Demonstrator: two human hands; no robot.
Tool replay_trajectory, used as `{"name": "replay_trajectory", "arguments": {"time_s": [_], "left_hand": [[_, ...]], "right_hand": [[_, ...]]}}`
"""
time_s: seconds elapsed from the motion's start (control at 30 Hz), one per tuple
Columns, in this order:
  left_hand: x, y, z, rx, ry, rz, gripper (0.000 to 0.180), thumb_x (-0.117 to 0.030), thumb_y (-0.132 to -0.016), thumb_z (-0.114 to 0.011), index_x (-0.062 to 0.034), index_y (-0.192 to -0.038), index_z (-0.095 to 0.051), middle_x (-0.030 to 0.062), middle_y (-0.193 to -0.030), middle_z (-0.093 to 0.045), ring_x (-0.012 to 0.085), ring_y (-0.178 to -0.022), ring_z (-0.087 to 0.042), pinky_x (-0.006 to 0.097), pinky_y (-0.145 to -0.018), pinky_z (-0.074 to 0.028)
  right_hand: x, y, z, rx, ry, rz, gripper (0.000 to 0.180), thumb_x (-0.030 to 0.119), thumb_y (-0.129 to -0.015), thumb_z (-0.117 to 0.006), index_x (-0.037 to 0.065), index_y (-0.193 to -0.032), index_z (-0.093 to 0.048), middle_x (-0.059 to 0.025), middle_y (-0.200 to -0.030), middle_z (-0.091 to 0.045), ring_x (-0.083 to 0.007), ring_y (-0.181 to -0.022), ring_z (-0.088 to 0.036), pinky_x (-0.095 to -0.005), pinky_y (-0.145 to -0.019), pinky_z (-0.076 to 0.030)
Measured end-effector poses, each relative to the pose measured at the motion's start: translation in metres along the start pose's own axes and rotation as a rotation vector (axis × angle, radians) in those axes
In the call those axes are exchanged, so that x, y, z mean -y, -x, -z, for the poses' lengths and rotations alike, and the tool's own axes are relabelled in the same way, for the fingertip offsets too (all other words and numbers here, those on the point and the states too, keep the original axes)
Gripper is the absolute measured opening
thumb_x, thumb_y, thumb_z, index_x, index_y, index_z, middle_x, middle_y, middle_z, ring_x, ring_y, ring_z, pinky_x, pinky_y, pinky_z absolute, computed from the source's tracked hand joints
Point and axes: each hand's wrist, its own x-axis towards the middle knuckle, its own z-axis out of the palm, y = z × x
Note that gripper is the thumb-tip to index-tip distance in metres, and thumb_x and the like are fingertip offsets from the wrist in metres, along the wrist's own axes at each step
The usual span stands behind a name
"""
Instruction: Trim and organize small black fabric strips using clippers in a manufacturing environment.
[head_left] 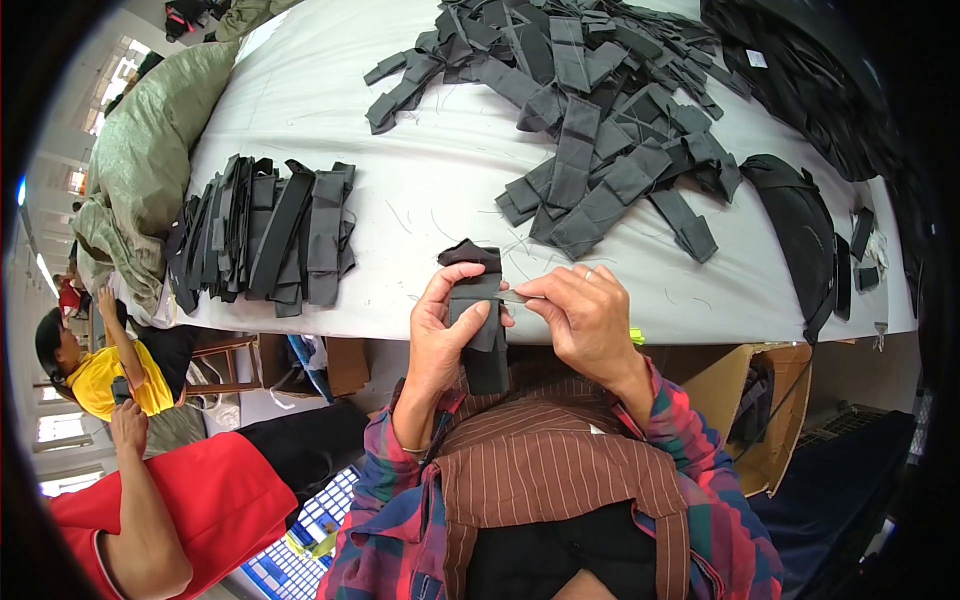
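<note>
My left hand (440, 325) is closed around a folded dark grey fabric strip (485, 365), held upright at the table's near edge with the thumb pressed on its front. The strip's upper end flops over to the left. From the right, my right hand (590, 320) pinches a small slim metal tool (513, 296); its tip touches the strip's right edge beside the left fingers. Whether it is snips or tweezers I cannot make out.
A loose pile of dark grey strips (575, 150) covers the far middle of the white table (400, 140). Similar strips stand in a row (265, 235) at left. Black bags (795, 225) lie at right. A cardboard box (735, 400) is below the edge. Co-workers are at left.
</note>
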Motion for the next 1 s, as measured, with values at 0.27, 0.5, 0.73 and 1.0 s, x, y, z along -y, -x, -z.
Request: {"name": "replay_trajectory", "arguments": {"time_s": [0.27, 0.5, 0.73, 1.0], "left_hand": [[-0.004, 0.001, -0.005, 0.042, -0.012, 0.0, 0.054, 0.001, -0.083, -0.057, -0.0046, -0.131, -0.033, 0.02, -0.105, -0.061, 0.0238, -0.081, -0.065, 0.032, -0.072, -0.055], [-0.017, 0.01, -0.022, 0.197, -0.303, -0.028, 0.086, 0.001, -0.079, -0.061, -0.0073, -0.147, -0.007, 0.0182, -0.105, -0.063, 0.0215, -0.094, -0.063, 0.032, -0.086, -0.047], [-0.035, 0.011, -0.025, 0.2, -0.457, -0.025, 0.071, 0.0, -0.076, -0.061, -0.0003, -0.139, -0.03, 0.0132, -0.101, -0.066, 0.0139, -0.094, -0.06, 0.027, -0.085, -0.046], [-0.035, 0.004, -0.017, 0.085, -0.34, 0.12, 0.015, -0.009, -0.092, -0.056, 0.002, -0.102, -0.058, 0.0003, -0.08, -0.065, 0.0021, -0.069, -0.055, 0.016, -0.061, -0.043]], "right_hand": [[-0.012, -0.008, -0.001, -0.01, -0.544, -0.336, 0.026, 0.016, -0.077, -0.07, 0.007, -0.1, -0.064, -0.0086, -0.088, -0.065, -0.0234, -0.077, -0.062, -0.0322, -0.071, -0.047], [-0.008, -0.025, -0.006, -0.058, -0.476, -0.248, 0.016, 0.009, -0.079, -0.071, 0.003, -0.091, -0.063, 0.0005, -0.074, -0.061, -0.006, -0.067, -0.051, -0.0205, -0.06, -0.04], [-0.001, -0.038, 0.004, -0.161, -0.862, -0.418, 0.01, 0.008, -0.086, -0.065, -0.001, -0.083, -0.061, 0.0051, -0.069, -0.052, -0.0008, -0.062, -0.041, -0.019, -0.053, -0.033], [0.015, -0.037, 0.016, -0.105, -0.656, -0.265, 0.006, 0.005, -0.084, -0.063, 0.001, -0.083, -0.059, -0.0037, -0.079, -0.063, -0.0056, -0.066, -0.054, -0.0205, -0.059, -0.042]]}}
